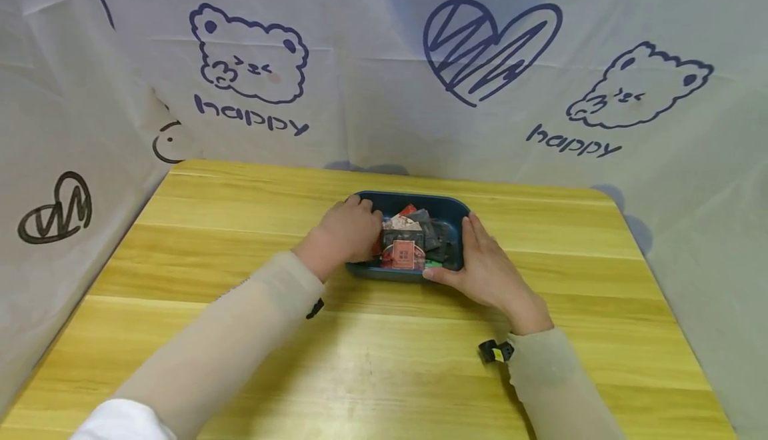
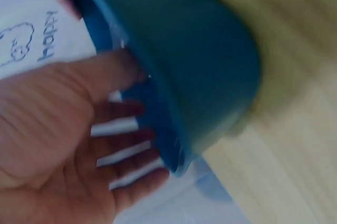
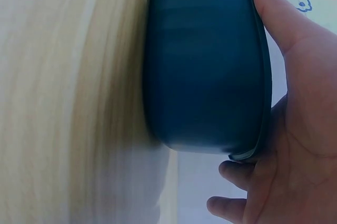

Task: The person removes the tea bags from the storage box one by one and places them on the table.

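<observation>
On the tabletop (image 1: 372, 353), a blue bin (image 3: 205, 66) of packets (image 1: 403, 253) was touched by the spread right hand (image 1: 493, 272), entered by the loose-fingered left hand (image 1: 345, 235).

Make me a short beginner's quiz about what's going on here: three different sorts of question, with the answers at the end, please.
1. Which hand reaches inside the bin?
2. True or false: packets lie in the bin.
3. Fill in the blank: on the cloth, the word under the right-hand bear is ____.

Key
1. The left hand; the right hand is at the bin's right end.
2. True.
3. happy
</observation>
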`<state>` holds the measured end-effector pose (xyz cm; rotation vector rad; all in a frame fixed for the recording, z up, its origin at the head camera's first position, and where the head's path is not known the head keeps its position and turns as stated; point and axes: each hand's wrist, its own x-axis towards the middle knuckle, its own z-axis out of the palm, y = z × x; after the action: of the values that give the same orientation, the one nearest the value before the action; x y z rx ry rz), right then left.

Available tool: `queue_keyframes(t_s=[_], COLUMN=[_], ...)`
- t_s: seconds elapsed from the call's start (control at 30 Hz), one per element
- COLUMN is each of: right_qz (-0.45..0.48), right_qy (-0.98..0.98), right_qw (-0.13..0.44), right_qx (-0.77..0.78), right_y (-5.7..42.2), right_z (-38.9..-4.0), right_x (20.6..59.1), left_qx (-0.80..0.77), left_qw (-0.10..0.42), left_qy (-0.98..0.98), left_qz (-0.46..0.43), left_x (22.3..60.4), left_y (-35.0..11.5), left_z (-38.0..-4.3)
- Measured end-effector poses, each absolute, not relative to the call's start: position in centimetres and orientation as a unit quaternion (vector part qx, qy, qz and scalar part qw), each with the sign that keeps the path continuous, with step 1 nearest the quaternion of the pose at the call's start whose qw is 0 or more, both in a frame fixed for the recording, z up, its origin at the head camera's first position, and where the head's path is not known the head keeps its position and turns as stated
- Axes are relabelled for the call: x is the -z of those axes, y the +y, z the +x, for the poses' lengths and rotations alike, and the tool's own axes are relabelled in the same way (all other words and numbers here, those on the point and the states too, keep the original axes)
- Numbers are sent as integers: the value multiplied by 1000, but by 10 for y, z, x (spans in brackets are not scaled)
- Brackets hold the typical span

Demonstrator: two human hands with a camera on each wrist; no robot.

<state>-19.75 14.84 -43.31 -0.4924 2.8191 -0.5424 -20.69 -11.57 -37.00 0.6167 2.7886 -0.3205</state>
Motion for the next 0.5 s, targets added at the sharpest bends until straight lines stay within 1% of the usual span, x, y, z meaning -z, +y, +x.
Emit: queue_keyframes(t_s=[0.1,0.17,0.23,0.3,0.4,0.5], right_qz=[-168,-168,-168,-170,-171,-171], right_qy=[961,961,961,960,960,960], right_qw=[116,118,119,119,118,118], right_qx=[187,186,186,186,187,187], right_y=[148,148,148,148,149,148], right_z=[-198,-198,-197,-197,-197,-197], right_x=[432,432,431,431,431,431], left_qx=[74,47,29,23,26,44], left_qw=[198,241,272,292,309,310], left_qy=[948,940,934,929,925,926], left_qz=[238,238,230,225,221,210], left_x=[363,360,360,363,368,374], left_y=[-118,-118,-118,-117,-113,-111], left_z=[-215,-219,-222,-224,-226,-225])
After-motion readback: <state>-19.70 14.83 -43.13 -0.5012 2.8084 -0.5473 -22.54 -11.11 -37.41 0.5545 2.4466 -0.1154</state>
